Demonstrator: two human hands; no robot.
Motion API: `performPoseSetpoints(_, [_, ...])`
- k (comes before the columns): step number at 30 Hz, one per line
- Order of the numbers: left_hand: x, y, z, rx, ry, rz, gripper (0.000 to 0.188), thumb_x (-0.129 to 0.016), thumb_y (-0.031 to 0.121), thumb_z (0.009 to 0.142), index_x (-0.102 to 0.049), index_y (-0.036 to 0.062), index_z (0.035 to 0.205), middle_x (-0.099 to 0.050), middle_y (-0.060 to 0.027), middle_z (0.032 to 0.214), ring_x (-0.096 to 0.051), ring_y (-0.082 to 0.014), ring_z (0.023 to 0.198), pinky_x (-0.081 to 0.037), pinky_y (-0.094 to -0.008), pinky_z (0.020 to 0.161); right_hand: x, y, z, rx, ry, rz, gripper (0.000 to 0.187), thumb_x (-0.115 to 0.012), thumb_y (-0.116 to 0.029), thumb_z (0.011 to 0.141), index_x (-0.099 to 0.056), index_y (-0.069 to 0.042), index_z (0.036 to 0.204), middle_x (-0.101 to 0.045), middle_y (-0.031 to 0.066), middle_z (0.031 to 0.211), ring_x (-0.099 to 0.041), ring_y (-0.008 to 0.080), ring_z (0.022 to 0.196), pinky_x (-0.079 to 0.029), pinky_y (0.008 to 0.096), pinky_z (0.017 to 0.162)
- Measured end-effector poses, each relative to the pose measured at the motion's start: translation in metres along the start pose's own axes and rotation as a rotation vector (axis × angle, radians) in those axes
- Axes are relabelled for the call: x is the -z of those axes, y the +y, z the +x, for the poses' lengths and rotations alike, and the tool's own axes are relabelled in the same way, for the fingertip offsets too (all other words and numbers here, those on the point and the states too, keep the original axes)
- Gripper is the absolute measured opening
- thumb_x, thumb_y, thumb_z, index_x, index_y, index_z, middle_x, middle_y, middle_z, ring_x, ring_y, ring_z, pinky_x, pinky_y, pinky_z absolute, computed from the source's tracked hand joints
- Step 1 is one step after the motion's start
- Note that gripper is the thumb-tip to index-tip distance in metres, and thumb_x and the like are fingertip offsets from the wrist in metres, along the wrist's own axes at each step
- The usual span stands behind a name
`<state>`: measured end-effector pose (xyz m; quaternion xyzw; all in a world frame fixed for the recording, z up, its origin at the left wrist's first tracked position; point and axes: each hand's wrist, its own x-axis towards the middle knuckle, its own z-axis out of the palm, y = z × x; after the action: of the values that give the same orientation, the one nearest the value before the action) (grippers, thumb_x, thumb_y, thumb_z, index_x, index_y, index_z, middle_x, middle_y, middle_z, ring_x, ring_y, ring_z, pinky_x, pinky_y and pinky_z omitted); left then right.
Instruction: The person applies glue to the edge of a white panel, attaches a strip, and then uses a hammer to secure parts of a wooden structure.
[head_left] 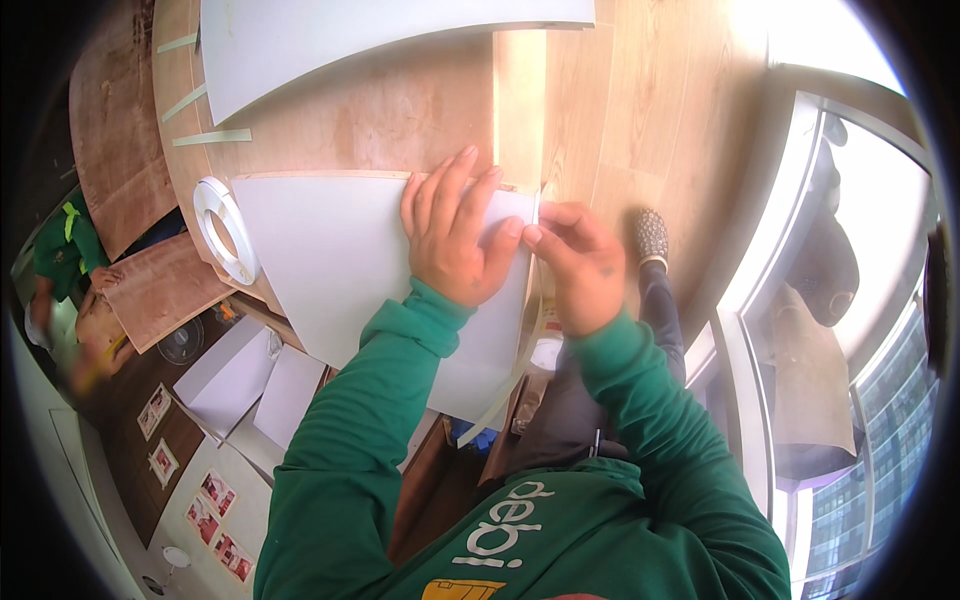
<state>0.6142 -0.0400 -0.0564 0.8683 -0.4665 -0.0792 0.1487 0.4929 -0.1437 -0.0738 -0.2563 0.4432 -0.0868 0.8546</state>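
White board (330, 260), one: landmark for all below. Hands, two, at its far right corner: left hand (450, 240), right hand (585, 270). Green sleeves (350, 410), two, at its near side. Loose pale strip (486, 422), one, trailing by its right edge. White tape roll (244, 252), one, just beside its left edge. Pale green strips (212, 137), three, beyond its far left corner. Curved white panel (380, 40), one, beyond its far edge. Brown wooden sheets (120, 130), two, left of it. Printed cards (217, 494), five (two plus three), well apart, near-left of it. Patterned shoe (652, 235), one, right of it. Co-workers (58, 245), at least one, far left; blur hinders exact count.
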Motion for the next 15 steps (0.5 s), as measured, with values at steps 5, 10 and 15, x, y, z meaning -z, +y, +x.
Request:
performPoseSetpoints(5, [-0.0004, 0.001, 0.001, -0.001, 0.002, 0.007, 0.047, -0.062, 0.031, 0.093, -0.059, 0.0076, 0.133, -0.053, -0.0168, 0.146, -0.052, -0.0368, 0.127, -0.025, -0.0563, 0.115, -0.0003, -0.0012, 0.0007, 0.002, 0.005, 0.009, 0.024, -0.074, 0.0, 0.087, -0.067, 0.004, 0.11, -0.063, 0.0023, 0.1, -0.061, 0.0106, 0.089, -0.051, 0.0247, 0.079])
performPoseSetpoints(10, [-0.0001, 0.0014, 0.0007, -0.002, 0.001, 0.008, 0.047, -0.062, 0.031, 0.094, -0.059, 0.0077, 0.134, -0.053, -0.0166, 0.146, -0.052, -0.0366, 0.127, -0.025, -0.0567, 0.115, 0.001, 0.0002, 0.001, 0.007, -0.005, 0.003, 0.024, -0.074, 0.001, 0.087, -0.067, 0.004, 0.11, -0.063, 0.0025, 0.1, -0.061, 0.0106, 0.09, -0.051, 0.025, 0.08])
performPoseSetpoints(15, [-0.0003, 0.0017, 0.0009, 0.002, -0.004, 0.008, 0.047, -0.062, 0.032, 0.093, -0.059, 0.0077, 0.134, -0.053, -0.0165, 0.146, -0.051, -0.0365, 0.128, -0.024, -0.0567, 0.115, 0.0015, 0.0014, 0.0017, 0.031, -0.018, 0.021, 0.025, -0.073, 0.002, 0.087, -0.066, 0.005, 0.11, -0.062, 0.0026, 0.1, -0.06, 0.0107, 0.09, -0.052, 0.0254, 0.08])
